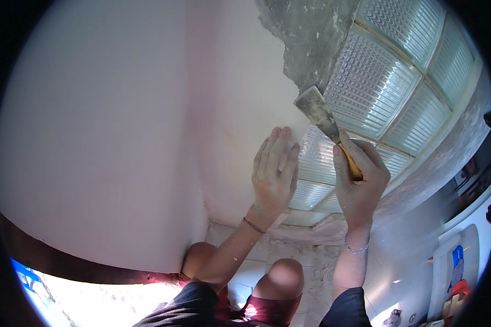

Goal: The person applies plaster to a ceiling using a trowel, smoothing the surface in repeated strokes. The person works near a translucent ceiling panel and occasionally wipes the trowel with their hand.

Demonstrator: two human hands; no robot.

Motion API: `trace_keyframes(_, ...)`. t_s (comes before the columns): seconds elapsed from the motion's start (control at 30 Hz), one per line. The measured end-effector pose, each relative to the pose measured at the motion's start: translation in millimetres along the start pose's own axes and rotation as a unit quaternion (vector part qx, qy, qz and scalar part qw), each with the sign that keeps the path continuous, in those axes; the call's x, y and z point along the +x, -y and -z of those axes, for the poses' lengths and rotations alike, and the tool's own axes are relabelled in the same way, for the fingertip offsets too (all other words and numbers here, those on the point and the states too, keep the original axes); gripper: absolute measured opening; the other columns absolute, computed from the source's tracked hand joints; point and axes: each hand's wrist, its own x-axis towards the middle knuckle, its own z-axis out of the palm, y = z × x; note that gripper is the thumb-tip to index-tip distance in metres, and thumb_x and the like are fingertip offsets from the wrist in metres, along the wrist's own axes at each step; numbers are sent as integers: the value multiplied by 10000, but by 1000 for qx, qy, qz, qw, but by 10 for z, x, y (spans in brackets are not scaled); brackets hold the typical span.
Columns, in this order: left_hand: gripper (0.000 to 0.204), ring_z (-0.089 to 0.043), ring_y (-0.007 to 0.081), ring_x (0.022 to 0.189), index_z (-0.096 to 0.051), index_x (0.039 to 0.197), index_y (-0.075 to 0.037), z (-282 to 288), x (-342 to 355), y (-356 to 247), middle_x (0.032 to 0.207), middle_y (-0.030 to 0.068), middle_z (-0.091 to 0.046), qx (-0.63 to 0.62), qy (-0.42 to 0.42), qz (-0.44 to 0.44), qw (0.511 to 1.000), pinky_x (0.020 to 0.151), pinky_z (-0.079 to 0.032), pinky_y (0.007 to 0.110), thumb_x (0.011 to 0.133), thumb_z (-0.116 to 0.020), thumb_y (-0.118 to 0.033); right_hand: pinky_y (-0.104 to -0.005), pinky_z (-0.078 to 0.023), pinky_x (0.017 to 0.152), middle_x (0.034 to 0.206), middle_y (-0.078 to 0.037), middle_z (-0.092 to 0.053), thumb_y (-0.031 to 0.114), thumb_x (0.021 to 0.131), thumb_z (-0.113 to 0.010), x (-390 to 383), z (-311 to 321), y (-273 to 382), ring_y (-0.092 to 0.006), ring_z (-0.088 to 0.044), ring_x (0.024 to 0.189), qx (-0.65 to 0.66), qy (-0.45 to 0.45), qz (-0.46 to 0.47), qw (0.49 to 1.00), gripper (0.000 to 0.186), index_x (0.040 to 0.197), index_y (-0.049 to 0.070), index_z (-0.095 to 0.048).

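Note:
My left hand [273, 169] lies against the white wall [234, 98] with its fingers stretched out, beside the glass block panel. My right hand [360, 180] grips the wooden handle of a putty knife [316, 109], whose stained metal blade points up and left, over the lower tip of a rough grey bare patch [313, 35] between the white paint and the glass blocks [373, 79].
A plain white surface [93, 120] is at the left, above a dark brown edge [76, 261]. My bent knees [278, 278] show below, over dusty tiles [245, 272]. A white ledge runs under the blocks. At lower right are a blue object [457, 254] and red items [459, 289].

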Motion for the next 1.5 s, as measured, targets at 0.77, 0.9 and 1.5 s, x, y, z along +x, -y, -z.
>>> trace_keyframes(0.77, 463, -553, 46, 688, -716, 917, -38, 88, 171, -105, 801, -25, -645, -573, 216, 525, 591, 617, -472, 228, 1085, -531, -428, -401, -510, 668, 835, -198, -632, 111, 1084, -442, -359, -631, 335, -323, -661, 712, 142, 42, -174, 974, 219, 1272, 22, -510)
trace_keyframes(0.9, 457, -518, 33, 613, -696, 799, -72, 90, 203, -114, 724, -45, -619, -608, 187, 516, 574, 548, -438, 224, 1072, -567, -416, -412, -525, 716, 902, -224, -660, 107, 1079, -450, -366, -603, 360, -358, -696, 794, 129, 40, -184, 974, 239, 1296, 24, -503)
trace_keyframes(1.5, 488, -520, 34, 613, -683, 731, -78, 95, 383, -61, 706, -43, -620, -597, 199, 488, 605, 541, -429, 228, 1043, -613, -447, -330, -425, 478, 754, -114, -597, 93, 1078, -442, -275, -613, 285, -196, -565, 555, 190, 43, -180, 964, 253, 1316, 25, -493)
